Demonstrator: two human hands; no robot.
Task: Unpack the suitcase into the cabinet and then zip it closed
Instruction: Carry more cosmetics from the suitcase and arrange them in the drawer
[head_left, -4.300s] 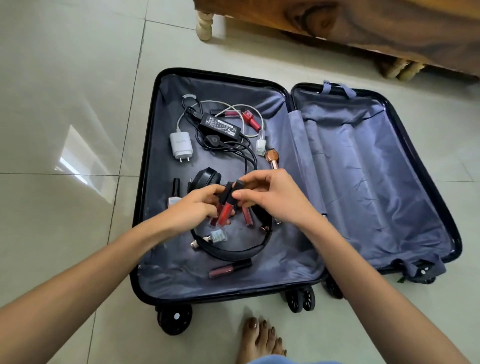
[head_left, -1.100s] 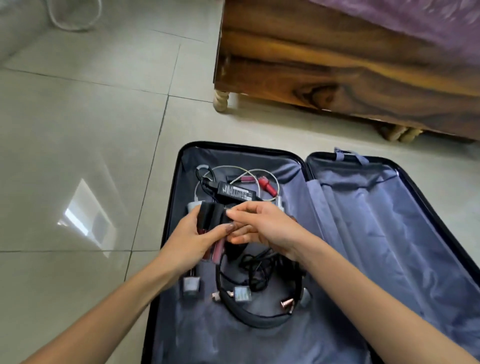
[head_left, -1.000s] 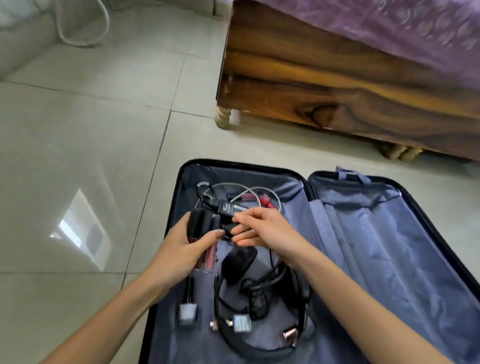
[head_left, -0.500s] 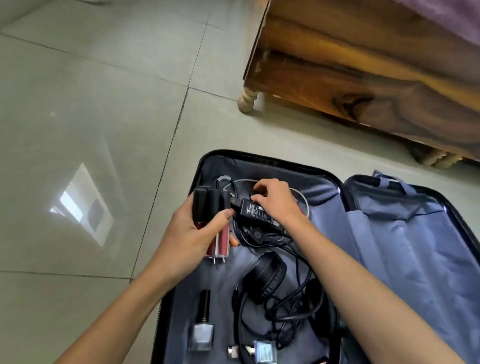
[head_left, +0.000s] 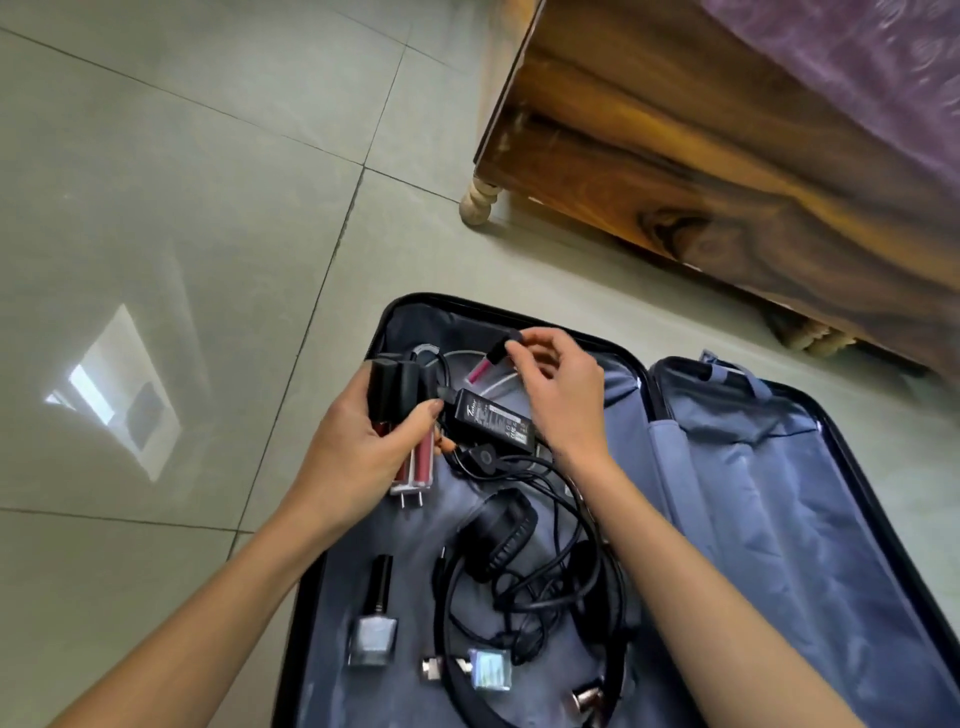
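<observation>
Suitcase (head_left: 753, 519) lies open flat on the tiled floor (head_left: 156, 208) in front of you, both halves lined w/ grey-blue fabric; the contents all sit in the left half. Your left hand (head_left: 358, 447), over that half's far left corner, grips a bundle of lip gloss tubes (head_left: 400, 382), black caps up, fingers and thumb curled round them. A white plug (head_left: 410, 488) shows just below that hand, prongs toward you. Your right hand (head_left: 558, 395), near the left, pinches a single lip gloss tube (head_left: 491, 359) by its black cap btwn thumb and fingertips, pink end angled down-left, above a black power adapter (head_left: 493, 421). Black cables trail from the adapter to black headphones (head_left: 498, 535) nearer you. A nail polish bottle (head_left: 375, 623) lies left of the headphones; a small glass bottle (head_left: 485, 670) lies at the near side. Beyond the suitcase, far right: a wooden bed frame (head_left: 727, 182) w/ a purple cover (head_left: 857, 62).
</observation>
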